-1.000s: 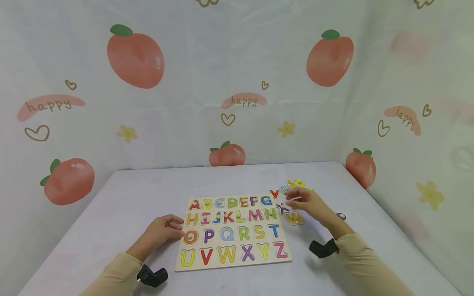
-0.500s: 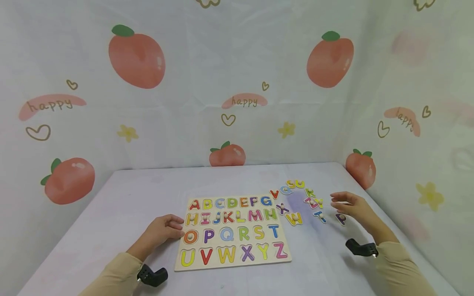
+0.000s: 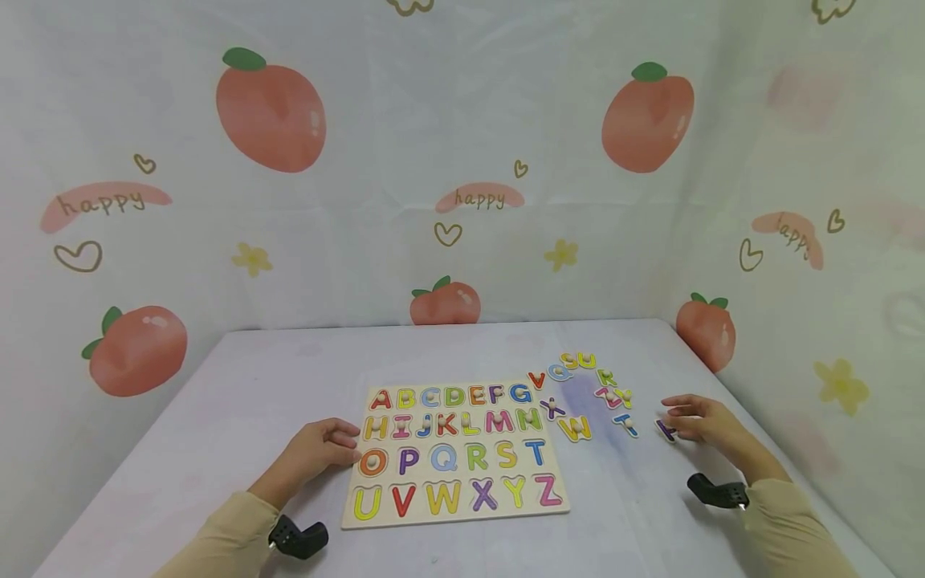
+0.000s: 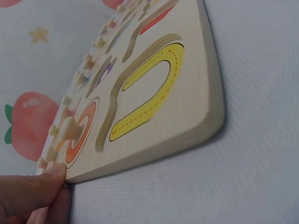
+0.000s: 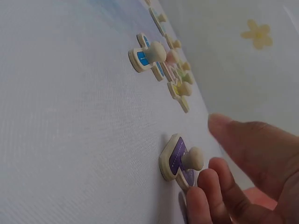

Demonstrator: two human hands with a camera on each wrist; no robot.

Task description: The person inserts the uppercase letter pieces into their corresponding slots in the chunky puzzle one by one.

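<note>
A wooden alphabet puzzle board lies on the table, with knobbed letters filling its top two rows and the O place. My left hand grips the board's left edge; in the left wrist view the thumb lies at the edge beside the orange O piece, a finger below it. Over at the right, my right hand is at the purple letter P. Its thumb stands apart from the knob, while the fingertips are close beside the piece on the other side.
Loose knobbed letters lie right of the board: blue T, yellow W, purple X, red V, light blue Q, and several others. A printed cloth hangs behind the table.
My right hand has swung right from over the loose letters near the board, then lowered to the purple P, now partly covering it. The left hand stays at the board's edge.
</note>
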